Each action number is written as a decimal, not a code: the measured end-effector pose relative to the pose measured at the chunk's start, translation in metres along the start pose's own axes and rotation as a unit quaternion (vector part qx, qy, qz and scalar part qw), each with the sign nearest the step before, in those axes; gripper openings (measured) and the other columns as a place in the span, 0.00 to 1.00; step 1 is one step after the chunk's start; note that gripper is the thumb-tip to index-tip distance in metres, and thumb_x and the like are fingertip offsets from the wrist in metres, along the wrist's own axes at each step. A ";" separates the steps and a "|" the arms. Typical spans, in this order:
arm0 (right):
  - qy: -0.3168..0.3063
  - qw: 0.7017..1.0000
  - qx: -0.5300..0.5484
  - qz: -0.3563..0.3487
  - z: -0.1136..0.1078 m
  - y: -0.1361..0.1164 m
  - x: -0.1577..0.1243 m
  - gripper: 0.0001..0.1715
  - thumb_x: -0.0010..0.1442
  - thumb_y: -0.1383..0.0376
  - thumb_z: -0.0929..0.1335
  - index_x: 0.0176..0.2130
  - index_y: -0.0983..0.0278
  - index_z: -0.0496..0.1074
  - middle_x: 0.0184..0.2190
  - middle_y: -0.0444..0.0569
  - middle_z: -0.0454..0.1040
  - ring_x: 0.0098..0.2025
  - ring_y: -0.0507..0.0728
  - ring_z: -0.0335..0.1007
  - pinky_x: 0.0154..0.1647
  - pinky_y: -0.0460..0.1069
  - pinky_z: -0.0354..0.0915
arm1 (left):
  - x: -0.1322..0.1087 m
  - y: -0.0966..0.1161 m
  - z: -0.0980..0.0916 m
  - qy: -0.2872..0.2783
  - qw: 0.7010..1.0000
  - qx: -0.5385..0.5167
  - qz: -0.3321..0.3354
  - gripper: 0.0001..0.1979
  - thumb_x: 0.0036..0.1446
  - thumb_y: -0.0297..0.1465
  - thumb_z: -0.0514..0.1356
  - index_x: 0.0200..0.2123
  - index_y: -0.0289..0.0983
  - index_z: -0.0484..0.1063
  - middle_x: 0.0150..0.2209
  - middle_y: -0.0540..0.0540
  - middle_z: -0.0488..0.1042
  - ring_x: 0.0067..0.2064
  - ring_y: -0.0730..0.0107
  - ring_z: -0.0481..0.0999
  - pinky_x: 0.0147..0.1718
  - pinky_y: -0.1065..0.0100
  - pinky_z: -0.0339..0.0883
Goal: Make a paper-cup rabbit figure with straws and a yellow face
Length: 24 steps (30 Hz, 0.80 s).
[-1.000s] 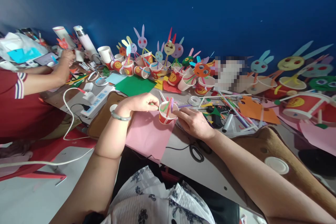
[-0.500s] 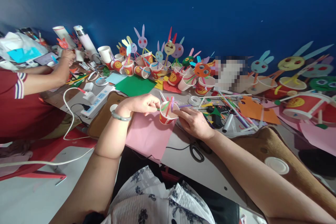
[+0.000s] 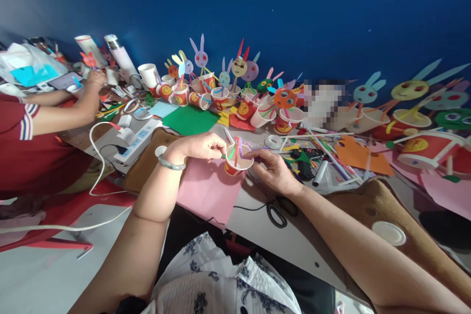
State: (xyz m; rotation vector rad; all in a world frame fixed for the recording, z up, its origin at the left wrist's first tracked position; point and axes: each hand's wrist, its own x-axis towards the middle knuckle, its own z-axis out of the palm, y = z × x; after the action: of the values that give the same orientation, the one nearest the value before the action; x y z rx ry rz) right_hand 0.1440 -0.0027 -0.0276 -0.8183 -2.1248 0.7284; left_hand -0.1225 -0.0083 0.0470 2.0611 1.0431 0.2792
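Observation:
A small red-and-white paper cup [image 3: 235, 170] is between my hands over the right part of a pink paper sheet [image 3: 206, 184]. Inside it stand thin coloured straws, red, purple and green. My left hand [image 3: 200, 147], with a bangle at the wrist, pinches the end of the green straw [image 3: 223, 156] at the cup's left rim. At the right rim, my right hand [image 3: 274, 171] has its fingers closed on the cup's edge. The purple straw [image 3: 241, 149] leans toward those fingertips; whether they also touch it, I cannot tell.
Finished cups with paper rabbit figures [image 3: 200, 59] line the blue wall. Scissors [image 3: 276, 215], a marker [image 3: 320, 172], straws and paper scraps lie rightward. A power strip [image 3: 138, 142] and green paper [image 3: 189, 118] are leftward. Another person's hand [image 3: 96, 78] works at far left.
The cup has tipped slightly and its opening shows wider. My right hand has shifted a little, its fingertips still at the rim. My left hand keeps its pinch.

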 end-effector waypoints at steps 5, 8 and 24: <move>-0.010 1.000 -0.009 -0.010 -0.002 -0.004 0.000 0.15 0.57 0.68 0.66 0.44 0.62 0.77 0.35 0.48 0.80 0.32 0.53 0.74 0.36 0.49 0.71 | 0.007 -0.008 0.002 0.023 0.999 0.043 0.013 0.06 0.55 0.27 0.55 0.29 0.35 0.71 0.29 0.50 0.73 0.31 0.75 0.69 0.32 0.72 0.60; -0.015 1.000 -0.006 -0.010 -0.003 -0.005 0.000 0.13 0.57 0.65 0.69 0.44 0.63 0.76 0.33 0.47 0.79 0.31 0.53 0.73 0.35 0.48 0.70 | 0.007 -0.009 0.004 0.032 0.998 0.053 0.003 0.07 0.58 0.29 0.53 0.31 0.36 0.69 0.32 0.51 0.73 0.33 0.73 0.68 0.34 0.70 0.60; -0.031 0.998 -0.035 -0.049 -0.003 -0.019 -0.001 0.14 0.65 0.55 0.70 0.41 0.63 0.76 0.32 0.49 0.76 0.29 0.52 0.70 0.32 0.48 0.68 | 0.002 0.004 0.009 0.081 0.996 0.043 -0.014 0.18 0.67 0.42 0.56 0.29 0.35 0.69 0.27 0.51 0.70 0.29 0.75 0.67 0.30 0.70 0.58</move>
State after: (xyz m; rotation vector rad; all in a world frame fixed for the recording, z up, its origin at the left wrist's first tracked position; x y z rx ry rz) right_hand 0.1406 -0.0146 -0.0125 -0.7315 -2.2391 0.6389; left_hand -0.1145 -0.0133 0.0434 2.1265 1.1982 0.3982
